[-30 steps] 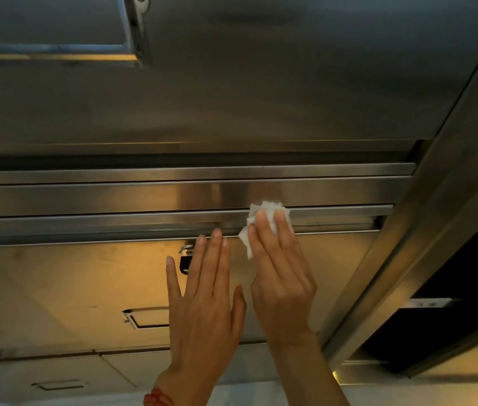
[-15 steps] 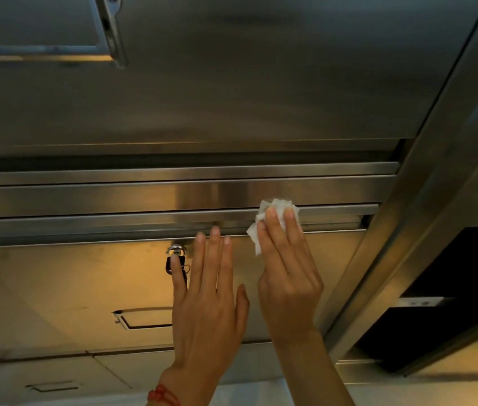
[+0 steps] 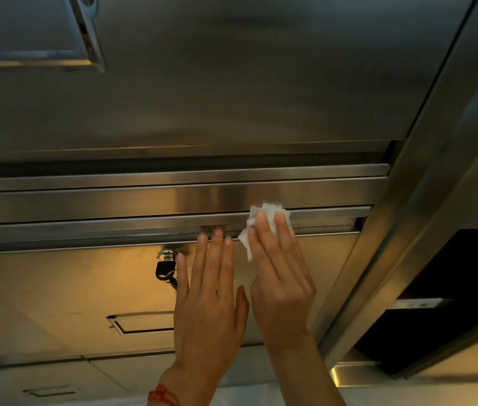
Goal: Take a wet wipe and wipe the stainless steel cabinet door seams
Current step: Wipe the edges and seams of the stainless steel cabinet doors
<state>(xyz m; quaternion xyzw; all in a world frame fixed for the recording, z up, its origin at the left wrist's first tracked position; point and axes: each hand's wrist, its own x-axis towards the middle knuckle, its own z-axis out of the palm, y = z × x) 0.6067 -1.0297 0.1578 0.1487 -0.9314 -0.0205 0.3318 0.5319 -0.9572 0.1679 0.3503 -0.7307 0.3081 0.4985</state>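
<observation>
The right hand (image 3: 278,276) is pressing a crumpled white wet wipe (image 3: 264,221) against the horizontal door seam (image 3: 144,222) of the stainless steel cabinet (image 3: 231,98); its grip is flat, with the fingers (image 3: 261,238) lying straight and close together over the wipe, pinning it to the metal rather than curling round it. The wipe is sitting on the seam near its right end, with its edges showing above the fingertips and to their left. The left hand (image 3: 211,306) is lying just left of the right hand, its grip open and holding nothing, its straight fingers spread on the lower door panel (image 3: 56,288) and the longest fingertips reaching the lower edge of the seam. A key with a black head (image 3: 166,266) is hanging in a lock just below the seam, beside the left little finger. A red string bracelet (image 3: 163,395) is circling the left wrist. A recessed pull handle (image 3: 138,323) is showing lower on the panel, left of the left hand.
</observation>
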